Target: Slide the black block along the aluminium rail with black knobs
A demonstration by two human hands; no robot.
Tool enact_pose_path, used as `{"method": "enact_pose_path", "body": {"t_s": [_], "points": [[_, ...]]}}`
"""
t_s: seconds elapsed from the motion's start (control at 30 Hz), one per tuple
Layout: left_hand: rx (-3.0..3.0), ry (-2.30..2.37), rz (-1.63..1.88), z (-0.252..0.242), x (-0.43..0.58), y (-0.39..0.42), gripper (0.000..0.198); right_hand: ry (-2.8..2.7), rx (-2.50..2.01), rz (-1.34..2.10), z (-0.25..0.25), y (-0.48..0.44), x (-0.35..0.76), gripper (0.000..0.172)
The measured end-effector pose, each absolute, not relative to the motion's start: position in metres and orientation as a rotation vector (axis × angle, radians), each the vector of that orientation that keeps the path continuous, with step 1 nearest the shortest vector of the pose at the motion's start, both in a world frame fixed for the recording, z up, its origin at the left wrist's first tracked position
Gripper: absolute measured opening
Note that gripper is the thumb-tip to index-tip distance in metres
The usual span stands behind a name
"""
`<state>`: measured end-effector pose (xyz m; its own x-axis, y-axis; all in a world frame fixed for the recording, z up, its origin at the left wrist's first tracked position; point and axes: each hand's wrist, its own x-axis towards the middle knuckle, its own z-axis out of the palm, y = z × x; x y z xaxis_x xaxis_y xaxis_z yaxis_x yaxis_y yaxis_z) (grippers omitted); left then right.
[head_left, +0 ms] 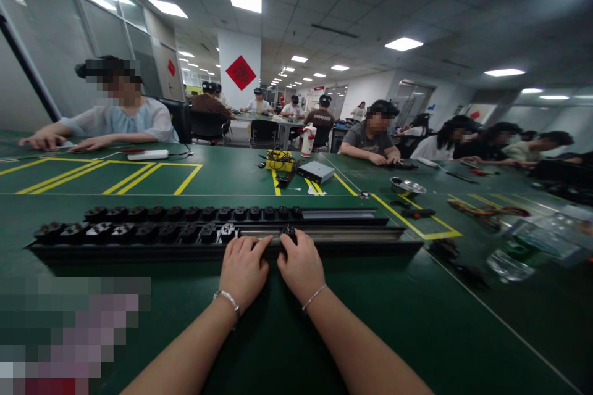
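A long black rail (370, 234) lies crosswise in front of me, its left part filled with several black socket modules (169, 233). A module with a pale face (228, 232) ends that row. My right hand (301, 259) pinches a single black socket module (288, 232) at the rail's slot, to the right of the row. Beside it, my left hand (245, 265) rests at the near edge of the rail with its fingers stretched forward, the index finger pointing toward the held module. Behind lies a second black rail (343, 215) with a similar row.
The green table (152, 321) carries yellow tape lines. Farther back are a yellow box with cables (279, 160), a grey box (315, 171) and a metal bowl (407, 186). To the right lie a plastic bottle (519, 253) and bundled wires (486, 211). Other people sit around the tables.
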<state>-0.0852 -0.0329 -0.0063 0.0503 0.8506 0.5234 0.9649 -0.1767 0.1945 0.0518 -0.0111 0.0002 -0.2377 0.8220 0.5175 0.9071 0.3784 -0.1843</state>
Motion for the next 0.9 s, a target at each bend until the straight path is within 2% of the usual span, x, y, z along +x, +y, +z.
{"method": "enact_pose_path", "body": {"t_s": [0.43, 0.77, 0.9], "points": [[-2.121, -1.890, -0.780, -0.0048, -0.0847, -0.0339, 0.048, -2.127, -1.512, -0.215, 0.0013, -0.0125, 0.0523, 0.033], [-2.115, -1.878, -0.788, -0.0066, -0.0849, -0.0331, 0.047, -2.167, -1.488, -0.291, -0.0004, -0.0136, 0.0553, 0.050], [-2.120, -1.888, -0.790, -0.0046, -0.0841, -0.0337, 0.048, -2.184, -1.514, -0.293, -0.0026, -0.0139, 0.0543, 0.050]]}}
